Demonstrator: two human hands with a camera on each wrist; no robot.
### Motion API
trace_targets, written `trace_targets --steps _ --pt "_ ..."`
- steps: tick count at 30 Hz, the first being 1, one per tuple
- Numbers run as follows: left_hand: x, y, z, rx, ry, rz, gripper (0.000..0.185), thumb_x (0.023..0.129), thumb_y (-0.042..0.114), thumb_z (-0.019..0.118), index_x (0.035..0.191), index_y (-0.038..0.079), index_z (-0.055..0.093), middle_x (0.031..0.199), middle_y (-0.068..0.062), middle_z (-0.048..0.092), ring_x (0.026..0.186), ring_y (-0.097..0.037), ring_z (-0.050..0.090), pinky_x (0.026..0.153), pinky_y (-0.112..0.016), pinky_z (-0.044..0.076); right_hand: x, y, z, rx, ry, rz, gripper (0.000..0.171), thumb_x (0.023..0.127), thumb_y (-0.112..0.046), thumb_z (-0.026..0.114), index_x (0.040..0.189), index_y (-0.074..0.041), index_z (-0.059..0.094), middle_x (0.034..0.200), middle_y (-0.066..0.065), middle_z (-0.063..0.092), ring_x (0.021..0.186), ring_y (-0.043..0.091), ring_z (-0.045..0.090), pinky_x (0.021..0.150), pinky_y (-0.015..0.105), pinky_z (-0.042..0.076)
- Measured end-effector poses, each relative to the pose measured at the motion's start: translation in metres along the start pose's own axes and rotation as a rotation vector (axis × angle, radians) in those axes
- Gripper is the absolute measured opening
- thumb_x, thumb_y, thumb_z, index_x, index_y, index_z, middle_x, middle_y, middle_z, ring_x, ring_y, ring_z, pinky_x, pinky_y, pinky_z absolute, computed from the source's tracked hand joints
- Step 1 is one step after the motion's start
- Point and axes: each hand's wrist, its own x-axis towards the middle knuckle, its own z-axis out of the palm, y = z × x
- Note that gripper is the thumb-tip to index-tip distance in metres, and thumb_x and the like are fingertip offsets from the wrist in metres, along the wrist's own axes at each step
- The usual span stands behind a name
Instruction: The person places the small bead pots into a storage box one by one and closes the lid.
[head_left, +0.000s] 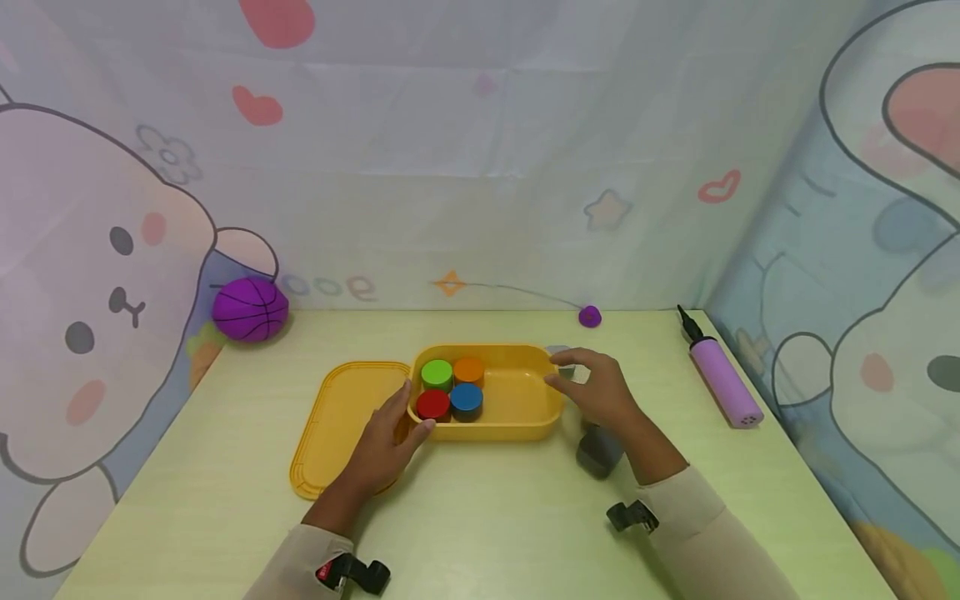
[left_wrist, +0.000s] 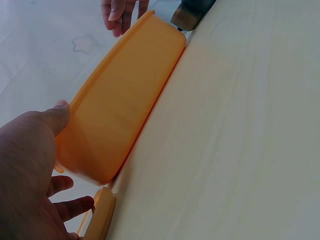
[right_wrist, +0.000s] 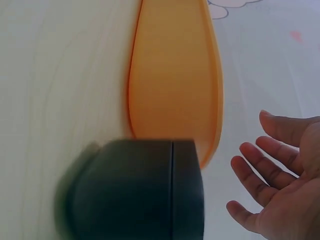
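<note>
**Both hands at the yellow box**

My left hand (head_left: 386,442) rests against the left end of the yellow box (head_left: 517,400), thumb on its rim, fingers relaxed and holding nothing. My right hand (head_left: 596,387) hovers at the box's right end with fingers loosely spread; I cannot tell whether they touch the rim. Inside the box, at its left end, sit four round blocks: green (head_left: 437,374), orange (head_left: 468,369), red (head_left: 432,404) and blue (head_left: 466,399). The lid (head_left: 337,417) lies flat just left of the box, partly under my left hand. A dark object (head_left: 597,454) right of the box is half hidden by my right wrist and blurred in the wrist view.
</note>
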Motion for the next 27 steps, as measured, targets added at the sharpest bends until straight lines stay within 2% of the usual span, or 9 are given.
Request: trace_targets --steps 5,13,23,27 --pt "-0.001 0.0 0.0 -0.005 -0.009 -0.004 0.086 0.095 0.061 0.051 0.16 0.019 0.014 0.166 -0.003 0.024 0.153 -0.03 0.023 0.122 -0.064 0.011 -0.007 0.012 -0.014 -0.019 0.02 0.03 0.036 0.088 -0.034 0.075 0.119 -0.015 0.07 0.126 0.004 0.069 0.131 0.03 0.055 0.113 0.055 0.04" --pt "0.0 -0.002 0.001 0.005 0.004 0.006 0.086 0.095 0.061 0.051 0.16 0.017 0.016 0.166 -0.003 0.024 0.153 -0.03 0.023 0.122 -0.064 0.012 -0.015 0.034 -0.032 0.007 0.048 -0.036 0.035 0.089 -0.032 0.075 0.118 -0.014 0.07 0.124 0.004 0.07 0.128 0.027 0.057 0.111 0.054 0.042" --pt "-0.001 0.002 0.0 -0.001 -0.013 -0.011 0.086 0.096 0.062 0.05 0.16 0.017 0.014 0.166 -0.004 0.023 0.153 -0.032 0.022 0.122 -0.065 0.01 -0.027 0.064 -0.052 0.069 -0.092 0.018 0.042 0.09 -0.034 0.073 0.126 -0.014 0.066 0.135 0.01 0.063 0.132 0.031 0.053 0.109 0.057 0.044" --pt "-0.001 0.002 0.0 0.01 -0.008 -0.005 0.086 0.096 0.061 0.05 0.16 0.017 0.014 0.166 -0.004 0.023 0.153 -0.032 0.023 0.122 -0.065 0.011 -0.028 0.082 -0.058 0.166 -0.161 0.018 0.043 0.091 -0.029 0.072 0.13 -0.014 0.063 0.138 0.018 0.059 0.132 0.035 0.052 0.11 0.054 0.044"
